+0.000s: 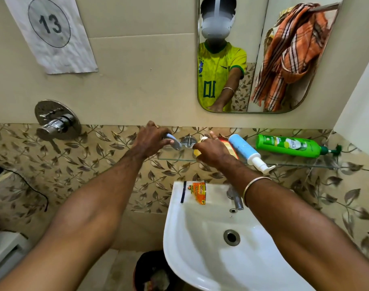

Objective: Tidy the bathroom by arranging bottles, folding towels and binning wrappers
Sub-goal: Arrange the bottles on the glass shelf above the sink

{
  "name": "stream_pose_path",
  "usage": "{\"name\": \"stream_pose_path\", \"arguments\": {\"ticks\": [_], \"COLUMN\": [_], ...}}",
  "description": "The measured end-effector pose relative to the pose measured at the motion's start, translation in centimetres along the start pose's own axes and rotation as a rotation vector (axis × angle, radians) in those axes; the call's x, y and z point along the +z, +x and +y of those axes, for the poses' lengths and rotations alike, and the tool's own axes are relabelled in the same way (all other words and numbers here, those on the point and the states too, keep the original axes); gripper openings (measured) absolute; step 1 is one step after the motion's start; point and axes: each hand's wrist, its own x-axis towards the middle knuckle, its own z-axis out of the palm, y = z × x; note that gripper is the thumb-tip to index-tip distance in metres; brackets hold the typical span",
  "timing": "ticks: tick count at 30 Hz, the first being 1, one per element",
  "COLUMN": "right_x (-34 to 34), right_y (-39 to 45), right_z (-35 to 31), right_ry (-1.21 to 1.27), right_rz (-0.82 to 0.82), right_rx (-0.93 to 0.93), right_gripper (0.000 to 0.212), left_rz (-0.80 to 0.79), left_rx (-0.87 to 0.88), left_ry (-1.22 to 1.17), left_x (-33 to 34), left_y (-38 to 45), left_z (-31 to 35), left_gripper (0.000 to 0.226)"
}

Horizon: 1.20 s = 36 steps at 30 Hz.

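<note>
From my remote seat I see both bare arms stretched over the white ceramic basin (200,238) toward the clear glass wall shelf (295,163); the left hand (151,139) has its fingers curled round a small pale-blue and grey tube-like item (175,142) at the shelf's left end, gripping it; what that item is exactly I cannot tell; the right hand (213,152) wraps a yellow bottle with a white cap (198,151), holding it at the shelf, just beside the chrome shelf bracket (187,141); a red-orange bottle (229,147) lies partly hidden behind that hand; next to it a light-blue pump bottle with a white nozzle (245,150) lies on its side, nozzle overhanging the front edge; further right a green pump bottle (288,145) lies flat along the shelf; an orange and white torn wrapper (197,192) rests on the basin's back rim, left of the chrome tap (235,197); an orange checked towel (292,53) shows in the wall mirror (259,80), hanging bunched on a rail; a dark waste bin (152,271) stands below the basin.
</note>
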Motion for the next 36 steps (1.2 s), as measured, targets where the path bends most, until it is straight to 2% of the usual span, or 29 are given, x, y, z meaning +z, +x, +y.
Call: {"name": "stream_pose_path", "arguments": {"ticks": [4,11,19,29,36], "right_x": [-0.9,-1.7,-3.2,-2.5,-2.2], "right_y": [-0.3,1.1,3.7,5.6,5.9], "right_z": [-0.3,-0.3,-1.1,-1.0,-1.1], "right_ry": [-0.025,0.002,0.282,0.52,0.571], "right_rz": [-0.008,0.091,0.108,0.148,0.143], "right_rx": [0.018,0.059,0.195,0.194,0.181], "right_gripper": [0.04,0.046,0.047,0.033,0.029], "left_rz": [-0.007,-0.046,-0.099,-0.142,-0.155], "left_rx": [0.017,0.055,0.09,0.108,0.128], "left_ry": [0.024,0.004,0.009,0.012,0.031], "left_x": [-0.4,-0.8,-0.7,-0.6,0.0], "left_y": [1.0,2.4,3.3,4.2,4.6], "left_z": [-0.6,-0.7,-0.6,-1.7,-1.7], "left_gripper": [0.04,0.039,0.037,0.045,0.045]}}
